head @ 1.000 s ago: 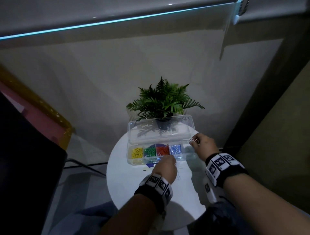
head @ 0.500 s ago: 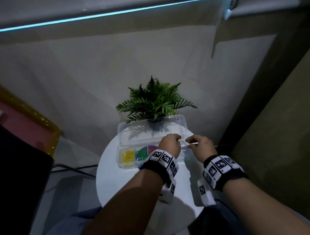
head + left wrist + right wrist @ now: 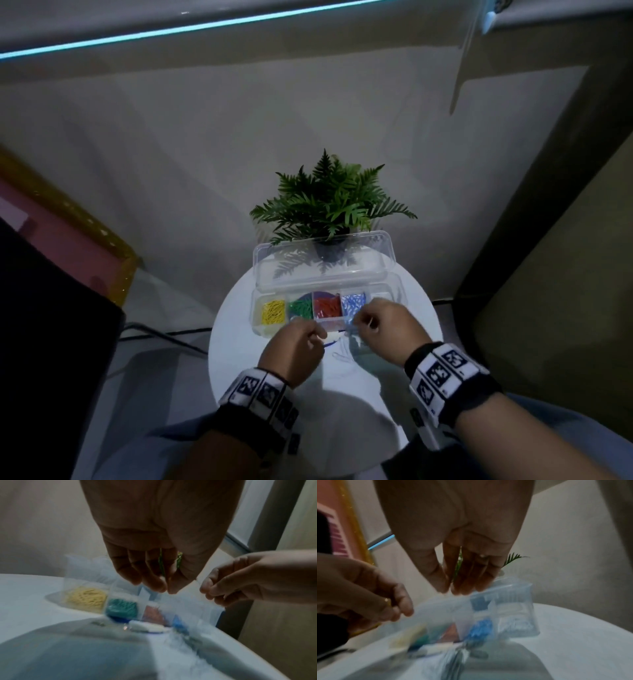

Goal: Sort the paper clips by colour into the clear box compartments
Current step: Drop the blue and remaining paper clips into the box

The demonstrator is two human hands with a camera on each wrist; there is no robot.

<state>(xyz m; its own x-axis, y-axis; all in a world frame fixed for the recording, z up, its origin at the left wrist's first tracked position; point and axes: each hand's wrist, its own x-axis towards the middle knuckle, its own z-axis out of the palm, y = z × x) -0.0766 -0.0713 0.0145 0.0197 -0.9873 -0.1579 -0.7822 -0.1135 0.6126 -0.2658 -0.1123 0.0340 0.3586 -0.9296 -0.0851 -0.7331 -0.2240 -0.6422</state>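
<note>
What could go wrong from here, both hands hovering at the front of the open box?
1. A loose clip lies on the white table between the left hand and right hand; pale on white, it may be missed.
2. The clear box sits close under both hands; a nudge could spill sorted clips.
3. The fern crowds the raised lid.
</note>
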